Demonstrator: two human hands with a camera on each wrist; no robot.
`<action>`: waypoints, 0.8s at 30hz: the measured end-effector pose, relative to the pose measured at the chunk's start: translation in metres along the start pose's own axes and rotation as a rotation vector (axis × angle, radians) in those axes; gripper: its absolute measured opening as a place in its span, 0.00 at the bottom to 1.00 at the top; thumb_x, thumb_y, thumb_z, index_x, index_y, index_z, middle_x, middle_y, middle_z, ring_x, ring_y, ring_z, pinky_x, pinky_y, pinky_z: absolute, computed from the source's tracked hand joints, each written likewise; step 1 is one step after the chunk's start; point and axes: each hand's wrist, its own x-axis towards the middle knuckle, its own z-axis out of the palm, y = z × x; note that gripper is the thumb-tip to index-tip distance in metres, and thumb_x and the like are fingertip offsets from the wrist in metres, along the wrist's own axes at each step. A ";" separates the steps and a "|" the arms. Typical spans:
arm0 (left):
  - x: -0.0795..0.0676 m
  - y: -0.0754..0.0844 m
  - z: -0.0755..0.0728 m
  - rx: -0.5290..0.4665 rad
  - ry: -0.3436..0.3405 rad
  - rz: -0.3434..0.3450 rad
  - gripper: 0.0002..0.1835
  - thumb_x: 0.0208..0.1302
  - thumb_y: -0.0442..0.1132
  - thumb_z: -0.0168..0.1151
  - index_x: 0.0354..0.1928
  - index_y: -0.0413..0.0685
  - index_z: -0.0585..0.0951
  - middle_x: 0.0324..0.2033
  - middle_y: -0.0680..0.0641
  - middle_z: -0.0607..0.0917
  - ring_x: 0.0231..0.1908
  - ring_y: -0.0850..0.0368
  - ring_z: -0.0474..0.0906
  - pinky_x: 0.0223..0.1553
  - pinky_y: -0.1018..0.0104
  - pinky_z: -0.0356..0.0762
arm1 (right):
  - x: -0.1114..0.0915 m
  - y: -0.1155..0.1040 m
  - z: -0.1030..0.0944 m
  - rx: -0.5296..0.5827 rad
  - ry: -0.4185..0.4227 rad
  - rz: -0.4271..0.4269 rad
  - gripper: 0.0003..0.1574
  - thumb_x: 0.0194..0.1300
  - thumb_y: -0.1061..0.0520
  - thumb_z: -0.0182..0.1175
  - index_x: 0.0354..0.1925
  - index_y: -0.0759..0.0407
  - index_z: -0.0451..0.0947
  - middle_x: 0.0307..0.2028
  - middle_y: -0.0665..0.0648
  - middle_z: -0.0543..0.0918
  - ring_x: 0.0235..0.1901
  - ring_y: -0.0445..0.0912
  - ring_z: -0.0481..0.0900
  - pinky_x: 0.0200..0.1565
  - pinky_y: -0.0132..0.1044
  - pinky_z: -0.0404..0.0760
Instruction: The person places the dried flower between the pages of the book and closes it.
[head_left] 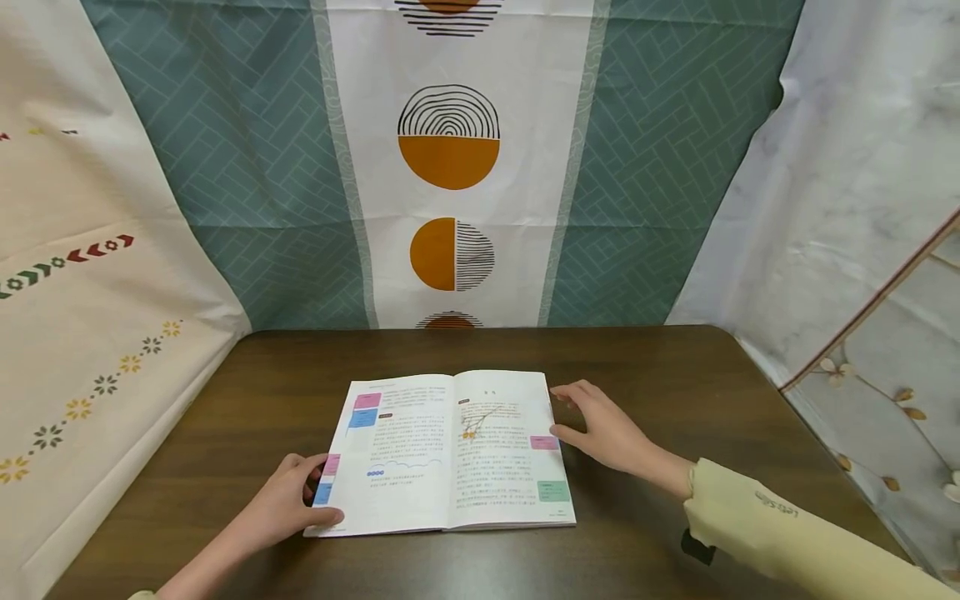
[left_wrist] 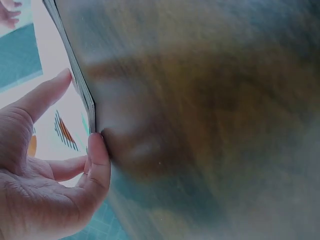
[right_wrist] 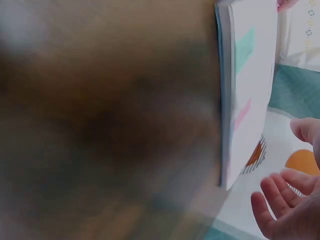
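An open book (head_left: pixel 412 467) lies flat on the brown table, with printed text and pink, blue and green boxes on its pages. My left hand (head_left: pixel 288 500) grips the book's left edge near the lower corner. In the left wrist view, the thumb (left_wrist: pixel 47 95) rests on the page, and the curled fingers (left_wrist: pixel 99 162) are at the edge of the book (left_wrist: pixel 82 90). Beside the right edge, my right hand (head_left: pixel 603 429) has its fingers relaxed. The right wrist view shows this hand (right_wrist: pixel 295 200) apart from the book (right_wrist: pixel 252 95), holding nothing.
The dark wooden table (head_left: pixel 675 375) extends around the book. Behind it hangs a green and white patterned cloth (head_left: pixel 525 167). A cream cloth (head_left: pixel 90 333) hangs at the left and a white floral one (head_left: pixel 885 333) at the right. Something dark (head_left: pixel 697 547) shows under the right sleeve.
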 end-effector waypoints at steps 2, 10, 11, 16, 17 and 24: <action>0.000 0.001 0.000 0.014 0.007 -0.005 0.48 0.40 0.48 0.82 0.62 0.31 0.72 0.41 0.43 0.73 0.34 0.58 0.69 0.32 0.73 0.68 | -0.008 0.002 0.000 0.014 0.025 0.000 0.37 0.60 0.50 0.70 0.64 0.60 0.71 0.55 0.57 0.77 0.54 0.52 0.78 0.54 0.48 0.79; -0.001 0.004 0.000 -0.015 -0.002 -0.036 0.47 0.41 0.46 0.82 0.62 0.29 0.72 0.44 0.42 0.75 0.36 0.58 0.72 0.33 0.73 0.71 | -0.030 0.009 0.003 0.000 0.084 0.002 0.39 0.59 0.50 0.71 0.65 0.59 0.70 0.56 0.55 0.78 0.55 0.51 0.76 0.55 0.53 0.75; -0.001 0.003 0.000 -0.021 0.000 -0.034 0.47 0.42 0.45 0.81 0.63 0.29 0.72 0.44 0.42 0.75 0.36 0.58 0.73 0.33 0.73 0.72 | -0.032 0.009 0.004 -0.005 0.085 0.002 0.39 0.59 0.50 0.71 0.65 0.58 0.71 0.56 0.55 0.78 0.55 0.51 0.76 0.54 0.53 0.74; -0.003 0.000 -0.001 -0.030 0.009 -0.002 0.43 0.43 0.41 0.81 0.61 0.28 0.73 0.43 0.43 0.76 0.35 0.59 0.74 0.34 0.74 0.74 | -0.042 0.010 0.011 -0.003 0.065 0.021 0.38 0.58 0.49 0.71 0.64 0.58 0.72 0.56 0.54 0.79 0.54 0.51 0.74 0.50 0.49 0.67; -0.003 0.000 -0.001 -0.028 0.009 0.000 0.43 0.43 0.41 0.81 0.61 0.29 0.74 0.43 0.43 0.76 0.35 0.59 0.74 0.34 0.74 0.74 | -0.044 0.011 0.013 0.004 0.054 0.026 0.38 0.59 0.49 0.71 0.64 0.58 0.72 0.56 0.54 0.79 0.54 0.50 0.73 0.48 0.47 0.66; -0.003 0.004 -0.001 0.028 0.024 -0.043 0.46 0.41 0.46 0.82 0.61 0.27 0.73 0.44 0.42 0.78 0.38 0.56 0.76 0.38 0.66 0.78 | -0.054 0.009 0.024 0.064 -0.040 0.086 0.39 0.59 0.43 0.69 0.64 0.58 0.72 0.54 0.53 0.78 0.53 0.49 0.71 0.46 0.43 0.61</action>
